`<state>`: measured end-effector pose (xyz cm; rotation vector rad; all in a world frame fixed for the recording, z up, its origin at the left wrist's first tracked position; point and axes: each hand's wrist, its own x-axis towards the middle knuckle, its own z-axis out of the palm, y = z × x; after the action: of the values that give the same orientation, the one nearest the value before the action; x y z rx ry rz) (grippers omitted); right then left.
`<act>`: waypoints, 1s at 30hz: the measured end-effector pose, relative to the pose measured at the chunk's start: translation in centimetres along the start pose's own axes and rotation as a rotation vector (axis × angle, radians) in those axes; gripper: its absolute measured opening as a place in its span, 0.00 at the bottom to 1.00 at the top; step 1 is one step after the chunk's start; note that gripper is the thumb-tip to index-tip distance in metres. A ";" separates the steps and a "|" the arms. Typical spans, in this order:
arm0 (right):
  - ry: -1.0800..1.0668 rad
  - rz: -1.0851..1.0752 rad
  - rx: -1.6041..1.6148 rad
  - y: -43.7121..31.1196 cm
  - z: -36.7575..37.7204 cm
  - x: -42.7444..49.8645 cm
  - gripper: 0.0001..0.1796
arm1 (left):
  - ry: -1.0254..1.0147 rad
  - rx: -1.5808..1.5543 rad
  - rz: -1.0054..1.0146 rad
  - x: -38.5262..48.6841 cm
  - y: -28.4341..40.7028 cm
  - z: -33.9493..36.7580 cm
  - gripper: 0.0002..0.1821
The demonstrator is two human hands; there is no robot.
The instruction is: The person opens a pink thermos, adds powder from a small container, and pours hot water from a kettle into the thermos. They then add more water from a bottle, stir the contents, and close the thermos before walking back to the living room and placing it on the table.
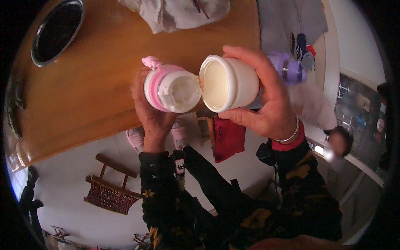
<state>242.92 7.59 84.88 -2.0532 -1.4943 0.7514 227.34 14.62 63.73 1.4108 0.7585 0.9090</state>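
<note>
My left hand [153, 120] holds a bottle [153, 89] with a pink collar and a pink loop at its side; its top, with a whitish translucent inner part, faces me. In my right hand [270, 100] is a cream-coloured cup-shaped lid or cup [247, 84], gripped round its outside, thumb below and fingers above. Its open mouth faces the bottle's top, and the rims are close together or touching; whether a hinge joins them I cannot tell. Both are held above the near edge of a wooden table [103, 93].
A dark oval tray or plate [57, 32] lies at the table's far left, pale cloth [184, 14] at its far side. Right of the table is a purple bottle-like object [292, 70]. Below stand a woven-seat folding stool [112, 195] and a red-covered seat [229, 137].
</note>
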 end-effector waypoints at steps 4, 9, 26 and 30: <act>-0.046 -0.150 -0.286 -1.8 0.2 1.5 0.47 | 0.108 0.014 0.103 0.1 0.0 -0.3 0.46; -0.125 -0.291 -0.554 -4.3 1.2 3.1 0.49 | 0.055 0.001 0.093 1.0 0.9 -0.7 0.41; -0.433 -0.730 -0.974 -7.0 2.3 6.0 0.39 | 0.067 0.180 0.230 1.3 1.7 -2.5 0.48; -0.411 -0.536 -0.998 -7.9 3.6 5.4 0.41 | 0.051 0.177 0.216 1.2 1.6 -2.5 0.48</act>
<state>236.43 15.23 86.73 -1.9466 -2.9268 0.1915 225.57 16.79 65.37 1.6545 0.7483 1.0684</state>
